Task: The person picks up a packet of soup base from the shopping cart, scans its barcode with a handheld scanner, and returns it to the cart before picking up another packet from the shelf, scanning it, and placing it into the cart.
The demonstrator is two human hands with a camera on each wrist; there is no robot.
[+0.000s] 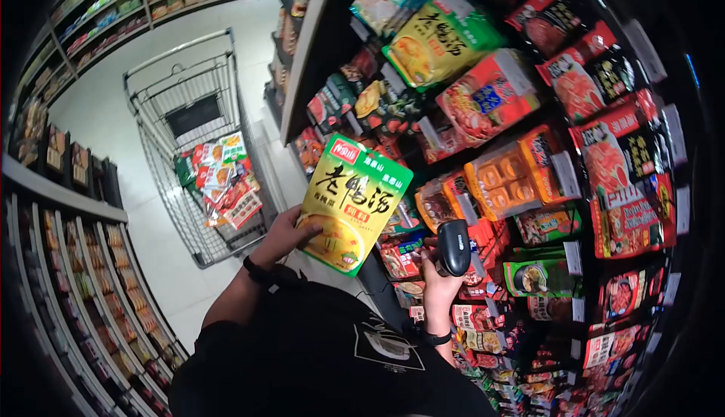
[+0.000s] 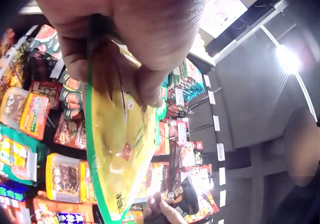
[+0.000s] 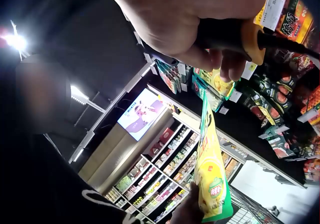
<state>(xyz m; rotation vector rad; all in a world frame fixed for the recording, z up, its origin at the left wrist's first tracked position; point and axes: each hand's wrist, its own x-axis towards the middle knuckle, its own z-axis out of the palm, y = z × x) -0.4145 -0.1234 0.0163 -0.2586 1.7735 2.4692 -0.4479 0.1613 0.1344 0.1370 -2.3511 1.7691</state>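
Note:
My left hand (image 1: 285, 234) pinches the lower left edge of a yellow and green packet (image 1: 353, 204), its printed front facing up in the head view. The left wrist view shows the packet (image 2: 117, 149) edge-on below my fingers and thumb (image 2: 125, 29). In my right hand (image 1: 440, 288) is a black handheld scanner (image 1: 454, 248), held just right of the packet and apart from it. Seen from the right wrist, my fingers (image 3: 200, 24) curl round the scanner's dark handle (image 3: 220, 35), where a cable leaves its orange-trimmed end; the packet (image 3: 210, 171) stands beyond.
Shelves of hanging food packets fill the right side, with a similar yellow-green packet (image 1: 438, 43) near the top. A metal shopping cart (image 1: 185, 77) holding several packets stands at the left on the pale floor (image 1: 260, 32). More stocked shelves (image 1: 83, 266) line the lower left.

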